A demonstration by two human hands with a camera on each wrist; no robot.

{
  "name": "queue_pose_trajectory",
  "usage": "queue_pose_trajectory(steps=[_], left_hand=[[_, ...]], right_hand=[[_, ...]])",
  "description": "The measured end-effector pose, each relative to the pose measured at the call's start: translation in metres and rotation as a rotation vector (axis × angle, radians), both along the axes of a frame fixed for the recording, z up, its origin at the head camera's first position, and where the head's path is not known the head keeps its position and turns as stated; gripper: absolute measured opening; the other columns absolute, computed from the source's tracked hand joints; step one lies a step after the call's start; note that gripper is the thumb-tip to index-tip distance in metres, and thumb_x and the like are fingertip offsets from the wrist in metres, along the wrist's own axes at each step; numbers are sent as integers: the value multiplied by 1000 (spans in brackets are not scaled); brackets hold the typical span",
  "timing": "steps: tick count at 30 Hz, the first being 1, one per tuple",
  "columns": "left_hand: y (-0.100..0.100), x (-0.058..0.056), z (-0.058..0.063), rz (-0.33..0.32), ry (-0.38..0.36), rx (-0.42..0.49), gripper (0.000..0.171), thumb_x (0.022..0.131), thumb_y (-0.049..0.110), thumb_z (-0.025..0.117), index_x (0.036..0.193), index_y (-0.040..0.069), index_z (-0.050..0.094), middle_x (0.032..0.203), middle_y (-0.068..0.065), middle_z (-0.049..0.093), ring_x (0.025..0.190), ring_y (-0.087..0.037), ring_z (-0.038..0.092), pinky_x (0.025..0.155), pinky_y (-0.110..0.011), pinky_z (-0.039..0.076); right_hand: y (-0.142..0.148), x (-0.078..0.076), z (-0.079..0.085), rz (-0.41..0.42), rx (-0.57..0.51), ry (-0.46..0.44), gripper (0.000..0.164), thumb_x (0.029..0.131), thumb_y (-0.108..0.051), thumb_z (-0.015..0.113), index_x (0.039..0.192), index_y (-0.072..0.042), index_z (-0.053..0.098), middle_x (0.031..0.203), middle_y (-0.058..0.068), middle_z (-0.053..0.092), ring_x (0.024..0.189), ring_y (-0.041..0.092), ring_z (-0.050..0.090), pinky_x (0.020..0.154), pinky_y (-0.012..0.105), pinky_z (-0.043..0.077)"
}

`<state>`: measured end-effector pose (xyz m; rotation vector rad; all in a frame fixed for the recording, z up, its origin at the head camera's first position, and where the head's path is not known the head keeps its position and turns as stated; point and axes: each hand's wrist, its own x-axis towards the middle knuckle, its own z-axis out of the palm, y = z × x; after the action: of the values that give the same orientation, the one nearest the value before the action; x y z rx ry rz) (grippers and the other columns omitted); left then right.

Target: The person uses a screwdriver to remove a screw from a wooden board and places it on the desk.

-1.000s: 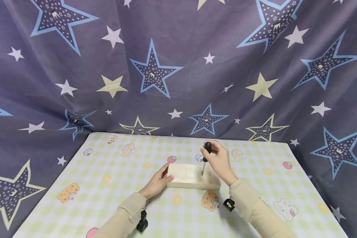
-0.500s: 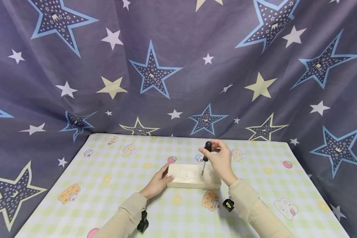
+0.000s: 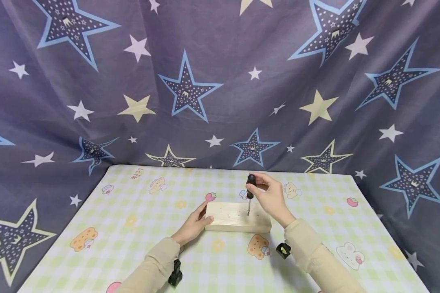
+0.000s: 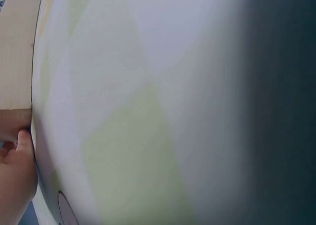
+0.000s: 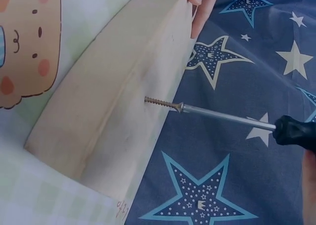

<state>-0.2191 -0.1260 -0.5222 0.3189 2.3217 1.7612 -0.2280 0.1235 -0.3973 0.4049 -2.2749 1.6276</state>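
Observation:
A pale wooden block [image 3: 223, 211] lies on the table, its long side facing me. My left hand [image 3: 192, 226] holds its left end, thumb over the top edge and fingers along the far side. Between the fingertips and thumb of my right hand [image 3: 273, 201] is the black handle of a screwdriver [image 3: 251, 187], nearly upright over the block. In the right wrist view, the screwdriver's tip meets the head of a screw [image 5: 163, 103], whose point is at the block's face. Most of the screw's thread shows above the wood. The left wrist view catches only the block's end and part of the left hand.
Small dark holes or marks dot the block's top. A checked cloth with cartoon prints covers the table [image 3: 150, 252]. Behind it hangs a dark curtain [image 3: 220, 101] with stars. A black wrist camera [image 3: 283, 250] sits under the right cuff.
The screwdriver's handle has tipped slightly left, so it stands more upright, and the right hand has shifted a little with it. Left hand and block have stayed in place.

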Motion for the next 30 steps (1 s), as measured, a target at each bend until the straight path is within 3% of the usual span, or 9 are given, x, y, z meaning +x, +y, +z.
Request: queue_pose_trajectory(steps=[2,5,9,20,27,30], left_hand=[[0,1,0,5,3,6,72,94,23,53,147,0,10,151,-21,13,139,-34,15,113,-46,20],[1,8,13,5,-4,22,70,94,19,53,146,-2,11,151,-23,13,139,-36,15,113,-48,20],[4,17,30,-8,-11,36,68,94,14,52,145,-5,11,150,-25,13,138,-38,15,113,-49,19],[4,16,28,-28,-16,27,69,95,15,51,145,-5,9,150,-24,11,139,-37,14,113,-48,21],[3,15,30,1,-5,49,68,94,13,52,145,-5,12,150,-24,15,139,-36,15,113,-47,19],[3,16,30,-1,1,46,68,94,13,52,145,-5,12,150,-25,15,138,-37,15,113,-48,19]], right_hand=[[1,1,1,38,0,-6,34,81,-4,68,114,-1,63,98,16,66,90,19,63,85,21,53],[2,2,1,70,4,-16,36,82,-3,66,118,0,60,103,19,65,96,27,62,87,24,52],[2,3,3,69,-6,-32,35,83,-1,64,117,0,60,103,19,64,95,28,62,87,25,52],[-4,1,2,0,20,-72,32,78,-12,73,108,-7,63,97,12,65,86,23,65,78,27,55],[-9,-2,-2,-52,67,62,37,74,-22,77,106,-7,64,96,6,57,86,17,57,80,28,53],[-10,-1,-2,-85,53,74,35,73,-20,78,103,-8,65,89,5,56,79,14,55,76,26,52]])
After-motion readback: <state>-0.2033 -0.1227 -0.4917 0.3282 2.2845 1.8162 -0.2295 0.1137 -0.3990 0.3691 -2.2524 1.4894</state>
